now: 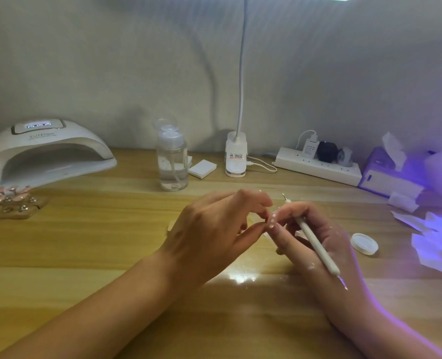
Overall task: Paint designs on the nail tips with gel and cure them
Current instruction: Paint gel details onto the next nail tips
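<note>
Your left hand (214, 230) pinches the white-dotted nail tip (273, 220) with curled fingers; your right hand (340, 243) grips the dotting pen (316, 244) above the desk (111, 242).

Left hand (209, 229) pinches tip (272, 220), right hand (330, 255) grips pen (315, 240)

Home nail desk: curing lamp (46, 149), sofa-back (111, 60), power strip (318, 168)

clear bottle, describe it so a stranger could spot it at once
Start at the white curing lamp at the back left of the table. Just right of it, before the clip lamp base, stands the clear bottle. It alone is see-through.
</note>
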`<state>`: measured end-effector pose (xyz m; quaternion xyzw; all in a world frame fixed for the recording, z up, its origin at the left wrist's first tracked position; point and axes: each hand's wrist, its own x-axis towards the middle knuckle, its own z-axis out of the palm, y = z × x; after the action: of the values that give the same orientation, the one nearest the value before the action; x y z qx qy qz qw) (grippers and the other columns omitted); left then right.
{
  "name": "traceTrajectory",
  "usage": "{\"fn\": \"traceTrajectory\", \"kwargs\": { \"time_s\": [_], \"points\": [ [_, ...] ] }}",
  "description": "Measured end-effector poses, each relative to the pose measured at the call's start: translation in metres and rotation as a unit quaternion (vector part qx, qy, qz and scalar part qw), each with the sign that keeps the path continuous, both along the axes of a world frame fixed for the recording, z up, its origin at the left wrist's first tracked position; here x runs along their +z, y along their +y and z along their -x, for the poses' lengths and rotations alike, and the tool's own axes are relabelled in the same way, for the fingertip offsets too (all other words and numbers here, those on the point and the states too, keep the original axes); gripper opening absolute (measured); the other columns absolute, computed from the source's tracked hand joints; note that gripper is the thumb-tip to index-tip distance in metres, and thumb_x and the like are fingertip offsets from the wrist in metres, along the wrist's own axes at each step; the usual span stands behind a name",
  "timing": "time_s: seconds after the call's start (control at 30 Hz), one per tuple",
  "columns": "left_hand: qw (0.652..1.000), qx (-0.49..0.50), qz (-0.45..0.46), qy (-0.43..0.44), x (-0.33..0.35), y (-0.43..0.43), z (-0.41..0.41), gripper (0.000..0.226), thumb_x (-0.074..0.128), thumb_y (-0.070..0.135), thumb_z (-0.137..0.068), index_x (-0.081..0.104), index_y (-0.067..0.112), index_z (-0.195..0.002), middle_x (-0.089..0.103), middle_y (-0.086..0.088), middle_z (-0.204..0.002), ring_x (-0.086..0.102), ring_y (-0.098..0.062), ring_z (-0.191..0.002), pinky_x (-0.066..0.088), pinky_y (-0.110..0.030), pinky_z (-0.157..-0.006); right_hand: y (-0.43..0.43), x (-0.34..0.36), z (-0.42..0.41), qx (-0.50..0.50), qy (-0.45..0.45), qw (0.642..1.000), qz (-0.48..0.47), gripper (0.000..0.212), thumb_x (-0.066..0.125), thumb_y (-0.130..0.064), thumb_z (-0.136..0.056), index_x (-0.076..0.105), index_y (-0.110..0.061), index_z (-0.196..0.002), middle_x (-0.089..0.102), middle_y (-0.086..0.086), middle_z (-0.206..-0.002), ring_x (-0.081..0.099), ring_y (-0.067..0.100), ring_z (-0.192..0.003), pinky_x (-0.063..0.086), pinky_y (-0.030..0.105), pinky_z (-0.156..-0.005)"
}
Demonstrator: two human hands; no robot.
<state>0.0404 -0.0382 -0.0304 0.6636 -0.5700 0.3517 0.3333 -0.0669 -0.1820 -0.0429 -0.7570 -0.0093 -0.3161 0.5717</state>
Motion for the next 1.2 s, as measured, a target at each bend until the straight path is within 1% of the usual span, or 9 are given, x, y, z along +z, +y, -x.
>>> {"fn": "traceTrajectory", "kwargs": {
  "time_s": [0.2, 0.3, 0.4, 0.47, 0.5, 0.63, 0.8, 0.97, 1.2],
  "points": [
    [0.994, 0.004, -0.038, 0.099, -0.004, -0.003, 0.01, 0.046, 0.07, 0.018, -0.083, 0.044, 0.02, -0.121, 0.07, 0.01, -0.101, 0.061, -0.004, -0.073, 0.053, -0.027, -0.067, 0.0, -0.001, -0.002, -0.048, -0.004, 0.999, -0.024, 0.007, 0.073, -0.025, -0.084, 0.069, -0.028, -0.08, 0.07, 0.0, -0.082, 0.059, 0.027, -0.068, 0.052, 0.039, -0.063],
    [0.979, 0.077, -0.103, 0.16, 0.006, 0.002, -0.002, 0.051, 0.066, 0.036, -0.076, 0.044, 0.027, -0.121, 0.058, 0.014, -0.107, 0.053, -0.004, -0.089, 0.044, -0.025, -0.074, -0.005, -0.004, -0.004, -0.07, 0.002, 0.997, -0.029, 0.013, 0.074, -0.019, -0.087, 0.069, -0.029, -0.08, 0.071, -0.005, -0.08, 0.057, 0.01, -0.064, 0.051, 0.027, -0.059],
    [0.923, 0.205, -0.257, 0.198, 0.017, 0.022, -0.034, 0.055, 0.063, 0.055, -0.072, 0.045, 0.036, -0.121, 0.047, 0.018, -0.113, 0.045, -0.007, -0.106, 0.035, -0.028, -0.087, -0.007, -0.004, -0.005, -0.067, 0.014, 0.997, -0.026, 0.016, 0.075, -0.016, -0.086, 0.07, -0.029, -0.078, 0.069, -0.01, -0.074, 0.054, 0.001, -0.061, 0.044, 0.01, -0.058],
    [0.874, 0.22, -0.366, 0.233, 0.019, 0.035, -0.049, 0.05, 0.065, 0.056, -0.075, 0.052, 0.038, -0.119, 0.051, 0.02, -0.109, 0.049, -0.006, -0.104, 0.041, -0.027, -0.087, -0.007, -0.005, -0.005, -0.06, 0.03, 0.998, -0.019, 0.015, 0.076, -0.017, -0.085, 0.07, -0.029, -0.078, 0.067, -0.01, -0.072, 0.051, 0.002, -0.057, 0.042, 0.008, -0.056],
    [0.863, 0.202, -0.383, 0.26, 0.019, 0.039, -0.052, 0.044, 0.067, 0.053, -0.076, 0.056, 0.039, -0.116, 0.054, 0.02, -0.106, 0.051, -0.004, -0.099, 0.044, -0.025, -0.085, -0.006, -0.005, -0.006, -0.055, 0.038, 0.998, -0.018, 0.015, 0.076, -0.018, -0.085, 0.07, -0.03, -0.078, 0.067, -0.009, -0.072, 0.051, 0.004, -0.056, 0.042, 0.009, -0.056],
    [0.9, 0.12, -0.325, 0.266, 0.015, 0.037, -0.049, 0.018, 0.072, 0.041, -0.077, 0.062, 0.043, -0.092, 0.059, 0.023, -0.085, 0.055, 0.006, -0.082, 0.041, -0.011, -0.066, -0.007, -0.007, -0.006, -0.041, 0.049, 0.998, -0.003, 0.013, 0.076, -0.018, -0.086, 0.07, -0.029, -0.08, 0.067, -0.004, -0.072, 0.052, 0.008, -0.057, 0.043, 0.013, -0.057],
    [0.947, 0.042, -0.244, 0.206, 0.015, 0.023, -0.033, 0.016, 0.071, 0.037, -0.075, 0.065, 0.036, -0.09, 0.057, 0.022, -0.083, 0.056, 0.0, -0.082, 0.043, -0.012, -0.064, -0.007, -0.008, -0.008, -0.037, 0.036, 0.998, 0.039, 0.011, 0.074, -0.02, -0.087, 0.068, -0.027, -0.081, 0.062, -0.009, -0.065, 0.048, 0.003, -0.055, 0.038, 0.011, -0.056],
    [0.953, 0.028, -0.219, 0.205, 0.017, 0.02, -0.028, 0.018, 0.075, 0.033, -0.076, 0.067, 0.034, -0.092, 0.061, 0.019, -0.086, 0.06, -0.005, -0.083, 0.052, -0.026, -0.066, -0.008, -0.008, -0.007, -0.045, 0.015, 0.995, 0.085, 0.008, 0.074, -0.018, -0.087, 0.07, -0.023, -0.081, 0.054, -0.018, -0.062, 0.05, 0.003, -0.06, 0.035, 0.009, -0.06],
    [0.947, 0.01, -0.196, 0.253, 0.014, 0.021, -0.029, 0.022, 0.077, 0.031, -0.073, 0.069, 0.034, -0.093, 0.063, 0.019, -0.086, 0.061, -0.008, -0.083, 0.051, -0.023, -0.067, -0.011, -0.013, -0.01, -0.064, 0.03, 0.993, 0.091, 0.007, 0.076, -0.023, -0.086, 0.07, -0.027, -0.087, 0.054, -0.012, -0.067, 0.051, 0.005, -0.063, 0.035, 0.011, -0.06]
  ]
}}
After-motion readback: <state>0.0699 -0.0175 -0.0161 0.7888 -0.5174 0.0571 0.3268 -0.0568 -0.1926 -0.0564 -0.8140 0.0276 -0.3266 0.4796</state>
